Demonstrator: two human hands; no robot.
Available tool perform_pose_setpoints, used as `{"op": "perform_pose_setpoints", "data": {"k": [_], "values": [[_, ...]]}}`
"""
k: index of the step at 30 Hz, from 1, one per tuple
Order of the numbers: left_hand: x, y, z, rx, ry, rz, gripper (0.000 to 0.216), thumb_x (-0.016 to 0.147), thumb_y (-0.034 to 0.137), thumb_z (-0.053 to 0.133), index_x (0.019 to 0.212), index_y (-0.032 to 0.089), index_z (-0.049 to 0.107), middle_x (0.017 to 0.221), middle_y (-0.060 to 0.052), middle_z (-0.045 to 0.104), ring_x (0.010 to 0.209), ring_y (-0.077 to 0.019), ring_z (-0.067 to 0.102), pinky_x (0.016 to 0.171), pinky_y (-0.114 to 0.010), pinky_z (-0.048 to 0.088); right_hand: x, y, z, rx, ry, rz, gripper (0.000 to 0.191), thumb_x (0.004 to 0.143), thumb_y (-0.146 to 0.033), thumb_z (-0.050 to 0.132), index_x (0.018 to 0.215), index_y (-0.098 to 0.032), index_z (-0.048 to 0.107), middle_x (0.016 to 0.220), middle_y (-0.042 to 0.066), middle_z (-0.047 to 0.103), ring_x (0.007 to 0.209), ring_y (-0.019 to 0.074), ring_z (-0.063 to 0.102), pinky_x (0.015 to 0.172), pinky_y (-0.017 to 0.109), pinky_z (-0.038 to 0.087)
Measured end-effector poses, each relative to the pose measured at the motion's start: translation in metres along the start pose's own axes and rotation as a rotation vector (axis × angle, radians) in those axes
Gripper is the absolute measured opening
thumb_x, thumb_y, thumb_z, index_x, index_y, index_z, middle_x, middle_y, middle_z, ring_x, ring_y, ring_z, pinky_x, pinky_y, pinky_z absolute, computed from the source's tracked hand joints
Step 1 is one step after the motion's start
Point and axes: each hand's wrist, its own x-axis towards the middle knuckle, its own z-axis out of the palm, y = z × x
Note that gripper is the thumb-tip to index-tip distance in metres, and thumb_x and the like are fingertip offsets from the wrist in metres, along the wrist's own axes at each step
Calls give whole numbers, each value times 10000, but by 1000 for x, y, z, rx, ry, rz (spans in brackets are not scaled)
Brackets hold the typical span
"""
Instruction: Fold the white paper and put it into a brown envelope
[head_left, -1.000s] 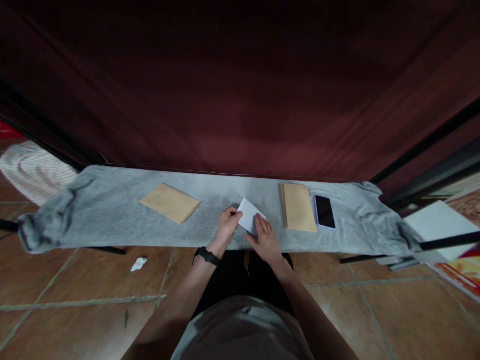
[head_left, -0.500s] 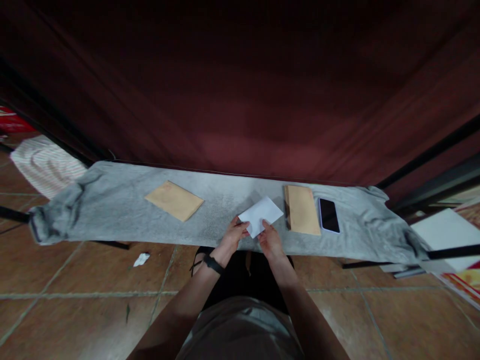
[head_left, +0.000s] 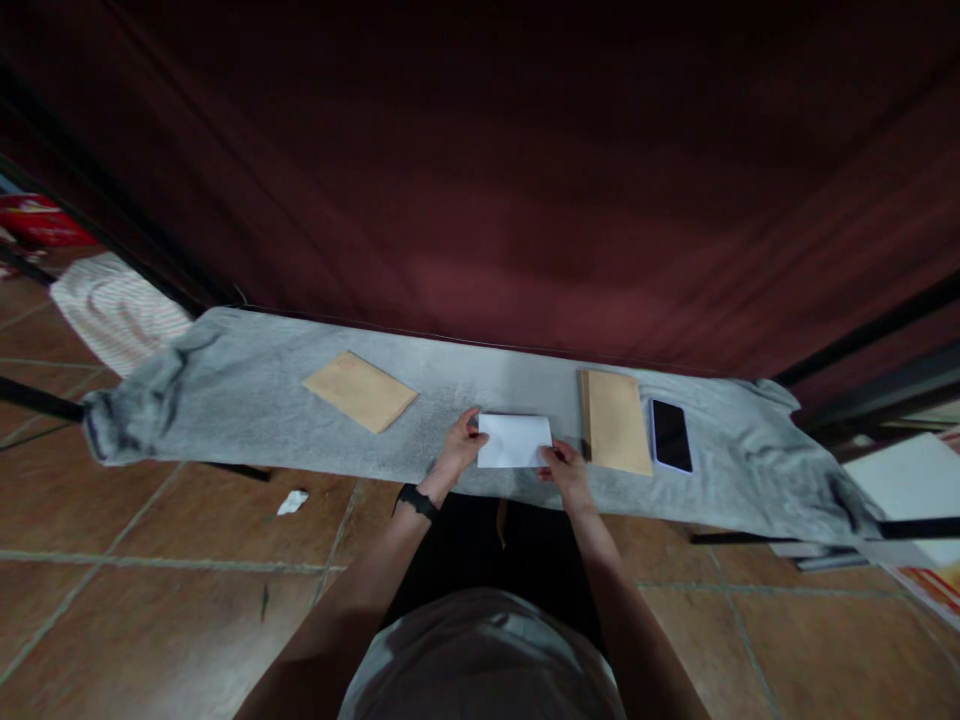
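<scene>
A folded white sheet of paper (head_left: 514,440) lies level on the grey cloth (head_left: 240,400) covering a narrow table. My left hand (head_left: 460,446), with a black wristband, pinches the paper's left edge. My right hand (head_left: 565,466) grips its lower right corner. Left of the paper lies a single tan envelope (head_left: 359,390). Just right of it sits a stack of tan envelopes (head_left: 615,421).
A black phone (head_left: 670,435) lies beside the stack on the right. A dark red curtain (head_left: 480,180) hangs right behind the table. A crumpled paper scrap (head_left: 292,501) lies on the tiled floor. White board (head_left: 911,483) rests at the far right.
The white paper has turned from a tilted, diamond-like pose to lying square. My hands moved apart to its left and right ends.
</scene>
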Motion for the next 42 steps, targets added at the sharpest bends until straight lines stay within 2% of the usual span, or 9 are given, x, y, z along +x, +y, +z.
{"op": "perform_pose_setpoints", "data": {"k": [5,10,13,16,19,22,27,37,42], "values": [[-7,-3,11,525,150,362,508,891,153,544,1398,156,511,1256,-131,635,1195,-249,591,1056,-409,457,4,4,4,-179,-31,-17,241,759,-380,668,926,-206,653,635,-32,630,444,135,590,415,249,503],[-26,-8,38,955,-42,674,513,1000,319,437,1489,167,419,1592,-123,359,1495,-284,262,1217,-493,236,6,1,2,-341,-83,-44,151,812,-344,611,875,-211,643,565,-37,594,441,144,573,434,253,482],[-31,-13,49,1025,-118,677,529,1002,388,441,1491,186,428,1605,-115,335,1508,-285,233,1225,-512,199,4,0,-1,-432,-83,-69,110,808,-327,618,844,-226,643,559,-30,589,496,169,594,512,280,501],[-31,-18,53,990,-129,657,529,996,422,454,1473,195,464,1594,-121,354,1505,-297,240,1228,-529,175,-1,-2,-2,-513,-15,-121,129,809,-313,630,902,-228,658,752,40,679,768,229,671,754,353,537],[-30,-21,53,933,-132,659,531,988,415,465,1476,205,464,1598,-115,347,1507,-302,235,1231,-536,154,-7,-6,4,-640,73,-335,257,864,-324,576,1068,-196,665,1076,137,694,1091,297,617,1001,466,450],[-30,-22,53,955,-152,666,540,978,343,460,1488,167,442,1605,-135,324,1513,-305,210,1234,-534,138,-11,-7,17,-635,-69,-560,346,934,-345,493,1211,-201,642,1323,134,625,1283,276,519,1116,482,371],[-30,-21,53,1050,-197,652,547,942,181,393,1479,93,438,1588,-166,347,1518,-290,192,1237,-516,122,-13,3,30,-735,-259,-723,397,980,-261,407,1323,-203,599,1473,108,534,1431,246,391,1200,540,215],[-39,-25,32,996,-217,696,604,987,400,438,1515,113,373,1590,-158,347,1519,-263,204,1240,-524,70,-11,13,27,-976,-136,-743,486,999,-289,353,1445,-164,498,1570,121,393,1485,278,290,1204,544,186],[-35,-24,-13,868,-174,656,571,976,431,481,1488,183,429,1572,-134,391,1494,-265,280,1242,-493,76,-10,17,30,-962,-76,-751,518,1004,-350,371,1475,-156,459,1564,128,401,1475,286,313,1202,540,200]]}}
